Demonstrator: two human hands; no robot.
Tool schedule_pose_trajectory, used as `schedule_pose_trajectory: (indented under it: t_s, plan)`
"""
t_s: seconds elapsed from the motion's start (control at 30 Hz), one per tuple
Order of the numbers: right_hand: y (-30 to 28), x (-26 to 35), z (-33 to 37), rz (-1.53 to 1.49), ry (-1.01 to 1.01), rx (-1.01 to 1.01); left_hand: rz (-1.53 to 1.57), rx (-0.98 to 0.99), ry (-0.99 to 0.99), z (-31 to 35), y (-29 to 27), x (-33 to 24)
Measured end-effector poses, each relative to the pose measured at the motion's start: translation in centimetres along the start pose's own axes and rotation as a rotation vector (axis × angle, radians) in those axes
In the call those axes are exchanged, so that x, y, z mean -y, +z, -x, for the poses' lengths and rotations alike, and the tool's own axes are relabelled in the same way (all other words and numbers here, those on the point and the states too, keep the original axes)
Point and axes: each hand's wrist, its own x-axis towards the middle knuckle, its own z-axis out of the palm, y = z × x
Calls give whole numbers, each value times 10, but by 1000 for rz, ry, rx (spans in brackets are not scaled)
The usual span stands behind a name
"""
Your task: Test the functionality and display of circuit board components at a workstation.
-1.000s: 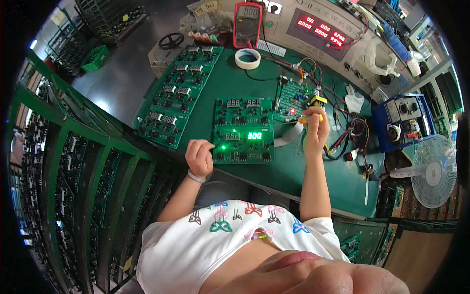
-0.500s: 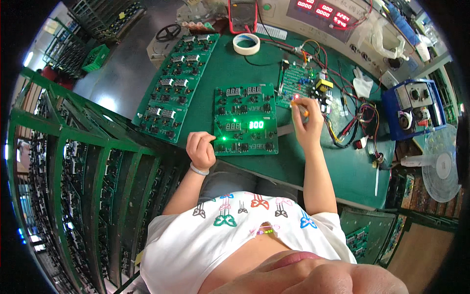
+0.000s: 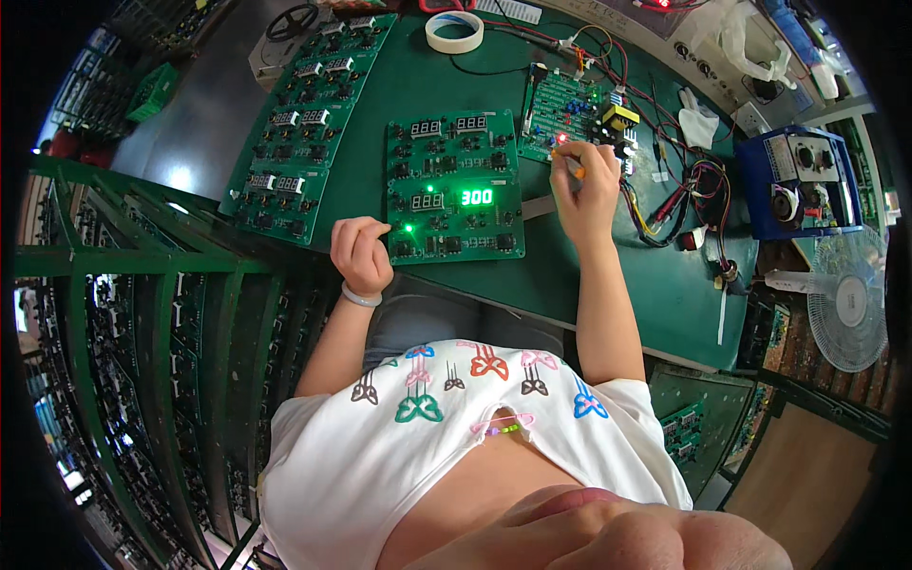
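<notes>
A green circuit board panel (image 3: 454, 187) lay flat on the green bench (image 3: 665, 294), its lower right display lit with green digits (a small green lamp also glowed near its lower left corner). Just right of that panel, a smaller green board (image 3: 568, 119) lay wired up, and an orange-handled tool (image 3: 573, 167) stood tilted over its lower edge.

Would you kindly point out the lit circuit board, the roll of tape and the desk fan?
lit circuit board (image 3: 454, 187), head view, on the board's middle.
roll of tape (image 3: 454, 31), head view, on its white ring.
desk fan (image 3: 850, 296), head view, on the round grille.
</notes>
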Motion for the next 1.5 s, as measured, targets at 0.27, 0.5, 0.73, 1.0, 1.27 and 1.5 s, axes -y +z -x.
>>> schedule_pose_trajectory:
  t_s: [0.27,0.5,0.73,1.0,1.27,1.5]
  plan:
    - [9,-5,2,60,32,-72,-1,-8,17,0,0,1]
    - [9,-6,4,113,50,-57,20,-1,2,1,0,1]
    - [10,-8,5,99,42,-58,-4,-13,12,1,0,0]
    - [4,0,3,-18,15,-150,24,-16,20,0,-1,1]
    - [-23,55,31,-151,-282,-291,181,56,-58,8,-15,-19]
    - [-31,64,69,31,-60,188,91,159,-4,23,-7,-16]
